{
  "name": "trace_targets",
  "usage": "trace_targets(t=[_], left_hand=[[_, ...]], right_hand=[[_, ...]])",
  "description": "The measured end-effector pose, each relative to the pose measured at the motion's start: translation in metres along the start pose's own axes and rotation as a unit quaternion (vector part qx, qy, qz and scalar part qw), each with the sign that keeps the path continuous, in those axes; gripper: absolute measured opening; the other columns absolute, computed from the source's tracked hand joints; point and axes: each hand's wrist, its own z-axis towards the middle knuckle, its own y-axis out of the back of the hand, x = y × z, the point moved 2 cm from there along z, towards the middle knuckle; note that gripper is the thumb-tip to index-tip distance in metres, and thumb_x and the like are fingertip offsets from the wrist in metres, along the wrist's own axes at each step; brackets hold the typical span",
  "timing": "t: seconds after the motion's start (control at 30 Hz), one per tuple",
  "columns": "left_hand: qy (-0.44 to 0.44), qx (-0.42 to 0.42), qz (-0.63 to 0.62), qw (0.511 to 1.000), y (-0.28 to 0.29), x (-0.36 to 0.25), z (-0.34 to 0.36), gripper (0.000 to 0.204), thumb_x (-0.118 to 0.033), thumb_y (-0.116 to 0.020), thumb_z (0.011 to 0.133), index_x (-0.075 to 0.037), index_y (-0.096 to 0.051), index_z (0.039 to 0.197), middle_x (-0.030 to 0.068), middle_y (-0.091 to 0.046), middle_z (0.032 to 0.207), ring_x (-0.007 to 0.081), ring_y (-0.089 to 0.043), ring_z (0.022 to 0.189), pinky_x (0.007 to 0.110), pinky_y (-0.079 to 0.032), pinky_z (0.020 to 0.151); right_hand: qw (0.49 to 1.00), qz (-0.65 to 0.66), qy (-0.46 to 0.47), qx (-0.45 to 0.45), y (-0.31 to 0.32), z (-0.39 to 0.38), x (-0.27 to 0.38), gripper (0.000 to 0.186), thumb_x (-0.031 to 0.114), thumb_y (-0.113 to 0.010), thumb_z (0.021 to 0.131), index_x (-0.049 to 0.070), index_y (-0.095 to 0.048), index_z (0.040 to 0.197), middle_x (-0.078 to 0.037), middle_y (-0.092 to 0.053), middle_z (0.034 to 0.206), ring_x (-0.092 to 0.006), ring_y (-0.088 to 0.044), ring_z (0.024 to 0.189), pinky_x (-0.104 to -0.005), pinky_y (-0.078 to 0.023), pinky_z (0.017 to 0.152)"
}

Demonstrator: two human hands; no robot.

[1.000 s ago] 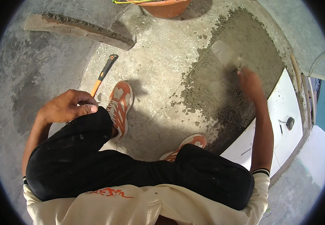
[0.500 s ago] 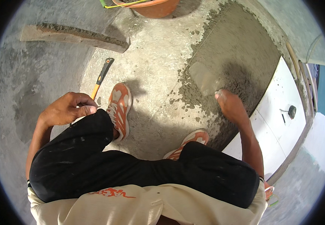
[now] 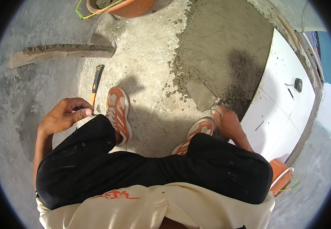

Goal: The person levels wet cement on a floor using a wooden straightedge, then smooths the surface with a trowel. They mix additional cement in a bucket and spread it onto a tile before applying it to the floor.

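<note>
My right hand (image 3: 228, 122) is wrapped round the handle of a trowel (image 3: 201, 96), which the fingers mostly hide. Its grey blade lies at the near left edge of the wet mortar bed (image 3: 222, 42). Loose crumbs of mortar are scattered beside it. My left hand (image 3: 68, 114) hovers by my left knee, thumb and fingertips pressed together in a pinch. Whatever they hold, if anything, is too small to make out. Just beyond them a hammer-like tool with a black and yellow handle (image 3: 97, 81) stands against the floor, its lower end hidden.
White tiles (image 3: 278, 110) on the right carry a tape measure (image 3: 298, 84) and a dark stick. A mortar-topped board (image 3: 62, 52) lies far left. One orange bucket (image 3: 135, 8) is at the far side, another (image 3: 281, 175) behind my right knee. A thin string borders the mortar.
My right hand has drawn the trowel nearer to me, toward the mortar's near left edge. The view has shifted, showing more of the right bucket. My left hand keeps its pinch.
</note>
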Motion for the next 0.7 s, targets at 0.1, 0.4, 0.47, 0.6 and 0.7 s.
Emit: trace_targets(t=[0.1,0.4,0.47,0.6,0.7], left_hand=[[-0.003,0.000,-0.023,1.000,-0.004,0.002,0.003,0.047,-0.043,-0.073,0.100,0.001,-0.076,0.116,0.0120,-0.077,0.105,0.0228,-0.070,0.102,0.041,-0.055,0.092],[0.008,0.009,-0.022,1.000,-0.002,0.007,-0.003,0.050,-0.046,-0.071,0.101,0.001,-0.075,0.119,0.0141,-0.076,0.111,0.0265,-0.070,0.107,0.043,-0.055,0.097],[0.024,0.010,-0.035,0.999,-0.002,0.006,-0.003,0.049,-0.045,-0.072,0.101,0.001,-0.075,0.120,0.0142,-0.076,0.111,0.0263,-0.071,0.106,0.043,-0.055,0.097],[0.031,0.012,-0.045,0.998,-0.001,0.016,-0.008,0.046,-0.042,-0.072,0.101,0.000,-0.075,0.119,0.0148,-0.076,0.112,0.0260,-0.070,0.107,0.043,-0.055,0.097],[0.045,0.003,-0.044,0.998,0.002,0.016,-0.013,0.046,-0.042,-0.072,0.102,0.001,-0.075,0.119,0.0150,-0.076,0.111,0.0258,-0.070,0.108,0.043,-0.055,0.097]], right_hand=[[0.998,-0.049,-0.016,-0.037,0.005,0.003,0.001,0.042,0.038,-0.059,0.105,-0.001,-0.065,0.121,-0.031,-0.071,0.108,-0.0522,-0.068,0.105,-0.0587,-0.055,0.088],[0.985,0.086,0.121,-0.093,-0.005,0.039,0.026,0.039,0.035,-0.060,0.107,-0.001,-0.065,0.122,-0.021,-0.072,0.103,-0.0367,-0.072,0.084,-0.0480,-0.056,0.076],[0.971,0.234,0.038,0.022,0.003,0.056,0.045,0.037,0.034,-0.059,0.108,0.000,-0.065,0.121,-0.015,-0.071,0.096,-0.0255,-0.069,0.072,-0.0399,-0.056,0.070],[0.844,0.510,-0.060,0.154,0.011,0.085,0.060,0.041,0.037,-0.053,0.112,0.000,-0.063,0.124,-0.001,-0.059,0.081,-0.0117,-0.053,0.059,-0.0280,-0.047,0.056],[0.855,0.495,-0.046,0.145,0.027,0.079,0.062,0.042,0.037,-0.051,0.112,-0.001,-0.062,0.125,-0.002,-0.057,0.080,-0.0105,-0.053,0.059,-0.0276,-0.045,0.054]])
